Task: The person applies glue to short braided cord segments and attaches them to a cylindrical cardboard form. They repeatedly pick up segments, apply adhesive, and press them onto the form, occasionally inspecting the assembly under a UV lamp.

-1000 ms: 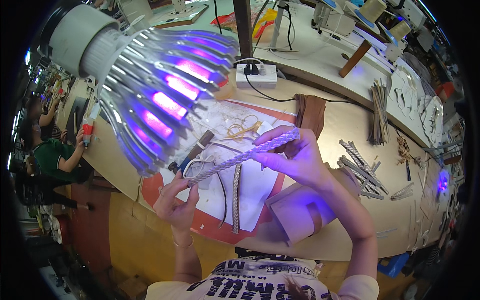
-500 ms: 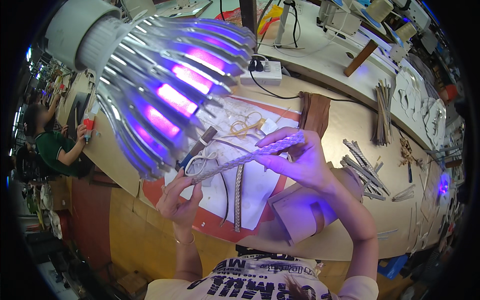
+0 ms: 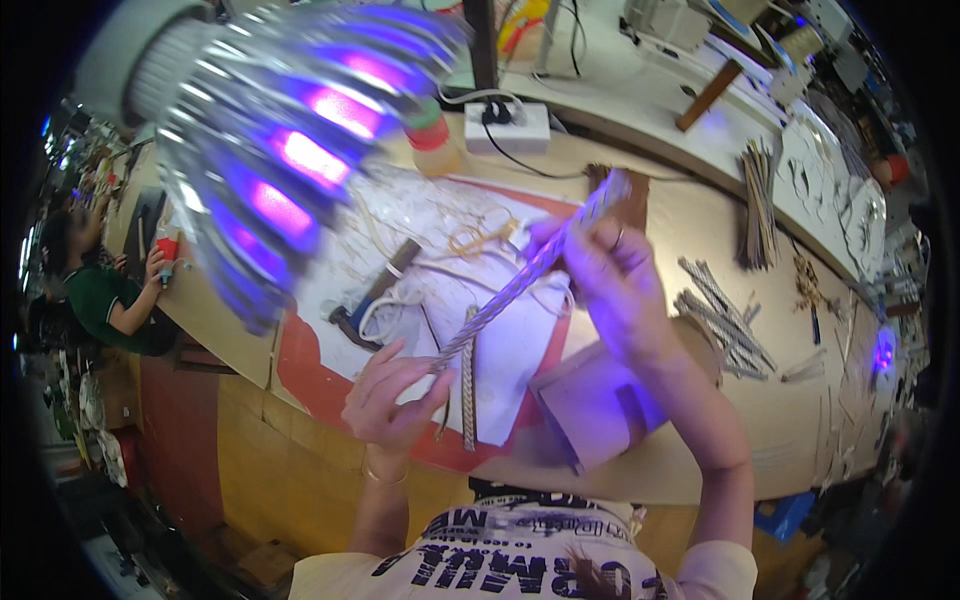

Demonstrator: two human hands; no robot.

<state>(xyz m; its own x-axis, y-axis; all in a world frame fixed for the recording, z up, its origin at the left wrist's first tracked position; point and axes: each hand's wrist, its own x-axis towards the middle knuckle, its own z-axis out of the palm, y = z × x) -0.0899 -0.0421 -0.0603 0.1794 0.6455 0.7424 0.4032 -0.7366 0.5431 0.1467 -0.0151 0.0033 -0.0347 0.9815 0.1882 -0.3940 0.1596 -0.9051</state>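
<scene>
Between my two hands a grey braided strap [image 3: 500, 300] slants up to the right over the work surface. My left hand [image 3: 392, 395] pinches its lower end between thumb and fingers. Farther up, my right hand [image 3: 622, 290] grips it near the top end, which sticks out past the fingers and is blurred. Below it, a second braided strap [image 3: 469, 400] lies on white paper [image 3: 510, 385]. Left of the held strap rests a hammer-like tool [image 3: 385, 285] with a brown and dark blue handle, beside a loop of white cord [image 3: 385, 318].
A lit finned lamp [image 3: 290, 150] fills the upper left. Folded tan leather [image 3: 590, 415] lies near my right forearm. Several braided pieces [image 3: 725, 325], a bundle of thin strips [image 3: 760, 205], a white power strip [image 3: 508, 130] and a red-capped jar [image 3: 430, 145] stand around. A co-worker [image 3: 105, 290] sits far left.
The strap now slants more steeply. My left hand has moved lower and rightward, my right hand's grip has turned, and the whole view has shifted a little.
</scene>
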